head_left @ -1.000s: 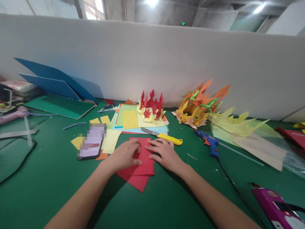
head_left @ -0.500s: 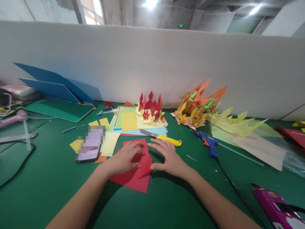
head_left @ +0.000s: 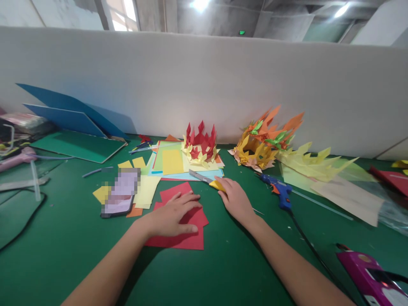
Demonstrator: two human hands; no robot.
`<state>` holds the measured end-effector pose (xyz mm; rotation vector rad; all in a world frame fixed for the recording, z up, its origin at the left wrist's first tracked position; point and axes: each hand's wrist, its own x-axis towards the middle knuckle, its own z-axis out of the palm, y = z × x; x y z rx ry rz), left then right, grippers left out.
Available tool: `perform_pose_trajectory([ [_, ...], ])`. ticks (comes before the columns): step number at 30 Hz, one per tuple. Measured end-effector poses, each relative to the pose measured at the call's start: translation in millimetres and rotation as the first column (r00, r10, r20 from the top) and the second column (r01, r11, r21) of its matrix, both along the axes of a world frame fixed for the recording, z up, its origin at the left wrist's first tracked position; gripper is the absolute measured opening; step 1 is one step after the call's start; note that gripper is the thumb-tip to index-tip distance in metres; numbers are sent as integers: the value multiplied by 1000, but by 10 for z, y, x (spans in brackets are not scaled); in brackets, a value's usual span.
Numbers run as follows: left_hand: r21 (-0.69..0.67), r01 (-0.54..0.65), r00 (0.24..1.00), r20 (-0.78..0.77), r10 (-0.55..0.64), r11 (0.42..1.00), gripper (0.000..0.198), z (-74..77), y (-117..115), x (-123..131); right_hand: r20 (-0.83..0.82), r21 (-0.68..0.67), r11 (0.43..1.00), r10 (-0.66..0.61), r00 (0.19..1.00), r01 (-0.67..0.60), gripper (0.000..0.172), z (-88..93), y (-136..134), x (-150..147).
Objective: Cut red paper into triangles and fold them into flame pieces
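My left hand (head_left: 170, 214) lies open, fingers spread, on the red paper sheets (head_left: 178, 243), which overlap at angles on the green table. Just to the right, my right hand (head_left: 237, 202) is closed over the yellow handle of a utility knife (head_left: 205, 179). The grey blade points left and away from me, and the far end of the handle is hidden under the hand. Behind the blade lies a stack of coloured paper (head_left: 174, 162). On that stack stands a red and pale yellow paper crown (head_left: 201, 144).
A phone (head_left: 121, 193) lies left, among yellow paper pieces. Right of my hand are a blue glue gun (head_left: 280, 191) with its cord and orange-yellow paper crowns (head_left: 255, 155). A purple power strip (head_left: 366, 272) sits near right; blue boards (head_left: 63, 114) lean against the white partition.
My right hand has moved from the edge of the red paper onto the knife handle. My left hand has flattened onto the red sheets, which have turned slightly.
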<state>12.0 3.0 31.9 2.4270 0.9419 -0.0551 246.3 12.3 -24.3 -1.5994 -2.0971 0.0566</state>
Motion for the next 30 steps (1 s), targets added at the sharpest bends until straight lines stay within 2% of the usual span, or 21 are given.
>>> perform_pose_trajectory([
  [4, 72, -32, 998, -54, 36, 997, 50, -68, 22, -12, -16, -23, 1000, -9, 1000, 9, 42, 15, -59, 25],
  [8, 193, -77, 995, -48, 88, 978, 41, -146, 53, -13, -30, -3, 999, 52, 998, -52, 44, 66, -194, 70],
  [11, 354, -198, 976, -18, 218, 914, 42, -195, 87, -12, -24, 10, 995, 95, 995, -95, 45, 81, -285, 110],
  [14, 446, -356, 912, -26, 410, 821, 57, -213, 126, -22, -35, 24, 997, 71, 997, -70, 47, 53, -328, 135],
  [18, 442, -441, 860, -42, 509, 781, 71, -183, 164, -32, -69, 27, 999, 40, 997, -38, 46, 3, -318, 134],
  [24, 325, -515, 851, 85, 518, 793, 75, -152, 197, -54, -66, 31, 998, 60, 996, -58, 45, 53, -323, 142],
  [27, 278, -536, 844, 196, 499, 797, 68, -155, 216, -90, -47, 5, 992, 125, 991, -125, 46, 119, -344, 183],
  [30, 283, -574, 812, 315, 491, 769, 49, -151, 249, -130, -45, -51, 974, 219, 975, -221, 48, 170, -354, 240],
])
